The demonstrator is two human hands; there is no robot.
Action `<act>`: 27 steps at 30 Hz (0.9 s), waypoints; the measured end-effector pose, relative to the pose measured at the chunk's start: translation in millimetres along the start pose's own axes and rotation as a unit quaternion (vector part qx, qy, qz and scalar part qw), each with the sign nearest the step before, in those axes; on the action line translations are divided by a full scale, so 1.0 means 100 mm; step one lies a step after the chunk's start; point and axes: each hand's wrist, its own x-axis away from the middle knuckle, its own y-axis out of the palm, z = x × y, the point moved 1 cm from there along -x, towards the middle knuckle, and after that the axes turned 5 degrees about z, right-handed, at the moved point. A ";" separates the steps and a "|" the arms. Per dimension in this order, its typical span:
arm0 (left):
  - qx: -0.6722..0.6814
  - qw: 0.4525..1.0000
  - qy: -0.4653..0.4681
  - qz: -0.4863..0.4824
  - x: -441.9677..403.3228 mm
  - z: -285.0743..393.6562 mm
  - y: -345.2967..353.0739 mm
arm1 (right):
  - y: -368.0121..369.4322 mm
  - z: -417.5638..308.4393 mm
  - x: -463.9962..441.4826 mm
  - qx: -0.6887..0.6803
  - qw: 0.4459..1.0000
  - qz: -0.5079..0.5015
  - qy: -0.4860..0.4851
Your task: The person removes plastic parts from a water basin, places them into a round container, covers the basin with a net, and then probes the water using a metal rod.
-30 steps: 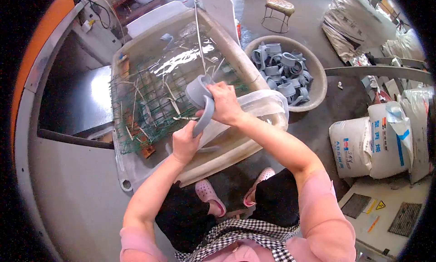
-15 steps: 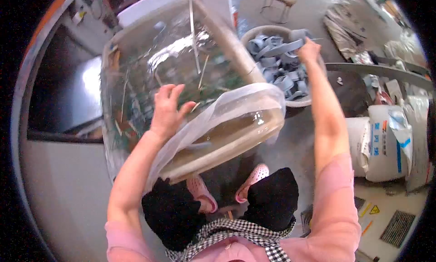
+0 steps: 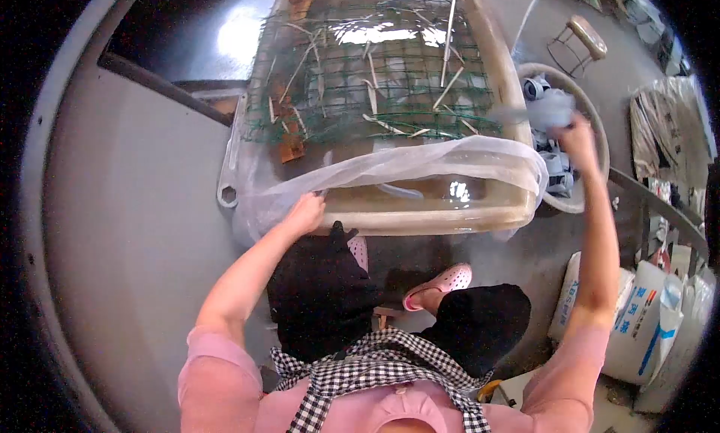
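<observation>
The right hand (image 3: pixel 577 140), out at the far right, grasps a grey plastic fitting (image 3: pixel 553 109) over the left part of a round basin (image 3: pixel 598 129). The fitting is pale blue-grey and smeared by motion blur, so its edges and any openings are hard to read. Its bulk looks rounded and is broadest beside the fingers; a thin, straight-looking tail runs left from it, across the right rim of a large tub (image 3: pixel 420 221). The surface seems plain and of one colour, with a lighter patch on the upper side.

In the basin lie more grey fittings (image 3: pixel 556 165) of a like colour, piled loosely; they show curved bands and ring shapes, and one at the far left has a dark round opening.

The left hand (image 3: pixel 306 212) is at the near left of the tub, fingers curled, by a translucent plastic sheet (image 3: pixel 405 161) draped along the near end. Whether it pinches anything cannot be told.

Water in the tub reflects white light. A green wire mesh (image 3: pixel 409 80) spans its far part, strewn with pale strips (image 3: pixel 371 95); nearer, a curved grey piece (image 3: pixel 401 191) lies just past the near rim.
</observation>
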 end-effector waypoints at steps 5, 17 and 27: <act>-0.059 0.988 -0.145 -0.006 -0.14 0.00 0.12 | 0.79 -1.09 1.03 0.059 0.931 -0.278 -0.229; -0.027 0.987 -0.044 0.150 -0.35 -0.65 -0.19 | 2.88 -2.23 1.60 0.069 0.882 -0.439 -0.157; -0.063 0.993 -0.069 0.072 -0.34 -0.98 -0.01 | 3.06 -2.36 1.65 0.095 0.931 -0.311 -0.167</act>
